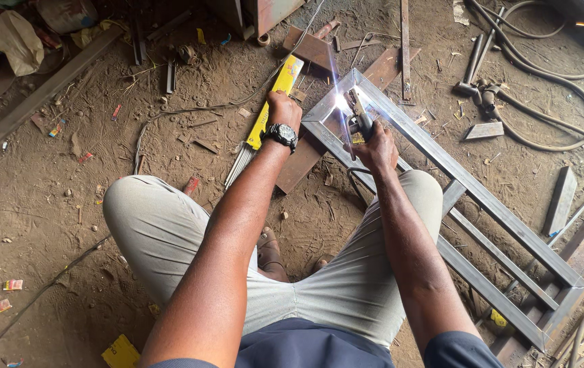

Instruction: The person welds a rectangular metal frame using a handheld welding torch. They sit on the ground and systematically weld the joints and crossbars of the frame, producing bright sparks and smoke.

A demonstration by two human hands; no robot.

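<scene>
I squat on a dirt floor over a long grey steel frame (483,197) made of rectangular tube. My right hand (376,148) grips a welding electrode holder (359,117), whose tip meets the frame's far corner where a bright white arc (340,102) glows. My left hand (284,109), with a black wristwatch (281,135) on the wrist, is closed and rests near the frame's left corner, beside a yellow packet of welding rods (273,102). Whether this hand holds anything is hidden.
Loose grey rods (239,165) spill from the packet. Rusty flat plates (303,158) lie under the frame. Black cables and hoses (551,75) coil at the upper right, a hammer-like tool (472,68) beside them. Steel offcuts (561,201) and scrap litter the dirt.
</scene>
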